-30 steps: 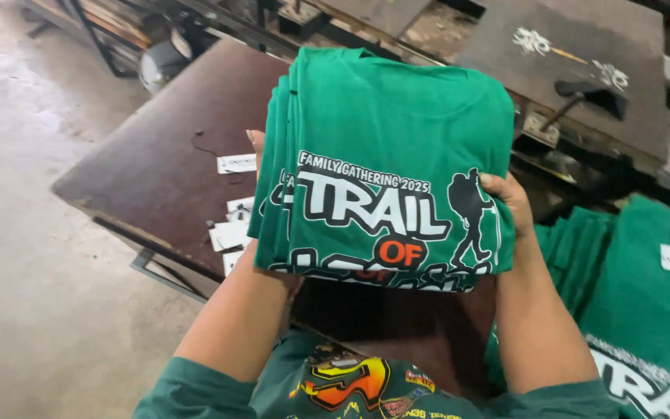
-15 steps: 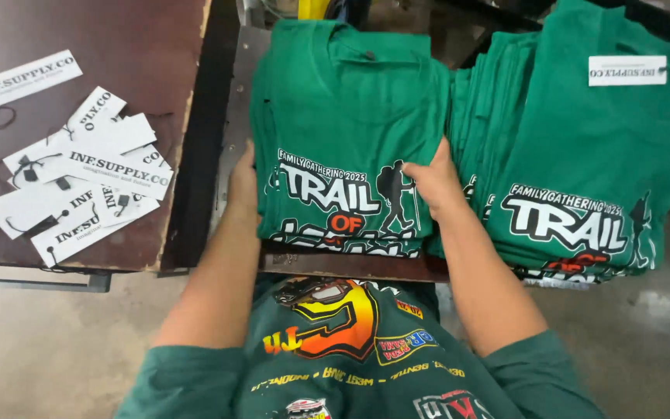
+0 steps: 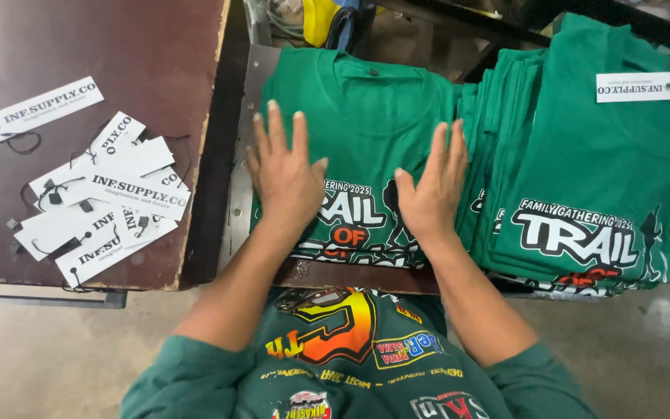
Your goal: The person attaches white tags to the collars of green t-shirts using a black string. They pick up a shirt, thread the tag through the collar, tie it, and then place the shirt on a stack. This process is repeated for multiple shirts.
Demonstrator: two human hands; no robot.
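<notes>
Fingers of both hands lie spread and flat, gripping nothing, palms pressed down on the folded green cotton T-shirt [image 3: 358,116] with a white, orange and black printed chest graphic. That soft, matte knit shirt tops a low stack resting on a grey metal platen [image 3: 240,194], roughly in the middle of the view. The left hand [image 3: 284,174] covers the shirt's 9 o'clock side, its fingertips pointing toward 12 o'clock; the right hand [image 3: 432,190] rests at the shirt's 3 o'clock side, fingers also fanned toward 12, partly hiding the print. Both forearms emerge from pushed-up green sleeves [image 3: 188,380] at 6 o'clock, above a dark green printed shirt front [image 3: 350,349] with glossy yellow and orange artwork.

Just beside the pressed shirt, toward 3 o'clock, sits a taller pile of identical folded green shirts [image 3: 599,171], edges layered in soft ridges, its top one carrying a small white rectangular paper tag [image 3: 634,87]. Toward 9 o'clock, a dark brown wooden board [image 3: 118,46] with a worn, chipped edge holds a loose scatter of white card hang tags [image 3: 110,194] with thin black strings. A smooth grey concrete floor [image 3: 56,357] shows at 7 o'clock.
</notes>
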